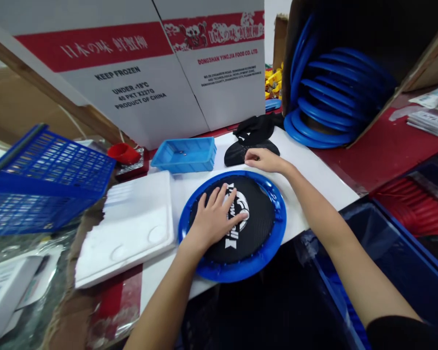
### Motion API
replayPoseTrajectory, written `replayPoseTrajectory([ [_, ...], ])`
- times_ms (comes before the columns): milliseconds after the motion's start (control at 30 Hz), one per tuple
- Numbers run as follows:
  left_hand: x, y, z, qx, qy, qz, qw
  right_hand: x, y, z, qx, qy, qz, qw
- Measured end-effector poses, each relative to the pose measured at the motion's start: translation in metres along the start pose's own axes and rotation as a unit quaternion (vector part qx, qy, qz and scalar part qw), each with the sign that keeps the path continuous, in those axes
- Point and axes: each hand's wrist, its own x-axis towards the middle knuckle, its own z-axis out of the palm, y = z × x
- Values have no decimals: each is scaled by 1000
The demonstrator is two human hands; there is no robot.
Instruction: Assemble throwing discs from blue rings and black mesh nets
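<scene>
A round blue plastic ring with black mesh across its middle lies on the white tabletop in front of me. White lettering and a ball-like logo are printed on the mesh. My left hand rests flat on the mesh with its fingers spread. Just beyond the ring, my right hand is over a dark mesh piece, its fingers curled in and thumb close to them. Whatever sits between those fingertips is too small to make out. More black fabric lies bunched behind that piece.
A shallow blue tray with tiny bits inside stands behind the ring. White foam lies left, near a blue basket and red tape roll. Blue rings fill a box at right. Printed cartons wall the back.
</scene>
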Motion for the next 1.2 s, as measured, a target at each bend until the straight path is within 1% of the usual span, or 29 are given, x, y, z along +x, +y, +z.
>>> replayPoseTrajectory([
  [67,2,5,-5,24,22,-65,997,-11,-14,-18,-28,-66,-11,997],
  [133,5,12,-9,37,39,-109,993,-21,-26,-31,-35,-167,-9,985],
  [200,9,18,-12,42,56,-130,989,-27,-33,-36,-53,-251,10,966],
  [233,10,18,-12,40,62,-133,988,-29,-35,-35,-68,-276,25,959],
  [267,12,17,-12,35,70,-133,988,-30,-37,-33,-85,-287,39,953],
  [333,14,8,-11,25,93,-130,987,-31,-38,-25,-113,-288,57,949],
  [400,14,-6,-8,20,116,-133,984,-31,-38,-18,-131,-285,64,947],
  [433,13,-12,-8,14,119,-138,983,-31,-38,-16,-137,-289,67,945],
  [500,12,-22,-8,-7,102,-144,984,-29,-38,-15,-139,-298,75,941],
  [600,9,-25,-15,-21,83,-158,984,-27,-35,-20,-127,-296,78,944],
  [700,7,-24,-21,1,82,-191,978,-24,-29,-25,-113,-270,64,954],
  [767,7,-26,-21,4,77,-197,977,-23,-26,-26,-91,-247,44,964],
  [833,8,-29,-18,-5,90,-186,978,-21,-24,-23,-59,-232,25,971],
  [933,13,-34,-12,-38,156,-143,977,-19,-25,-13,-16,-226,12,974],
  [1000,17,-35,-9,-76,203,-72,974,-17,-27,-4,19,-228,2,973],
  [1033,19,-35,-7,-96,216,-28,971,-16,-28,1,38,-232,-6,972],
  [1067,20,-35,-5,-114,217,15,969,-15,-30,6,57,-236,-15,970],
  [1133,22,-35,-1,-134,182,77,971,-13,-32,15,82,-246,-34,965],
  [1200,21,-36,1,-138,126,90,978,-12,-34,22,93,-250,-45,963],
])
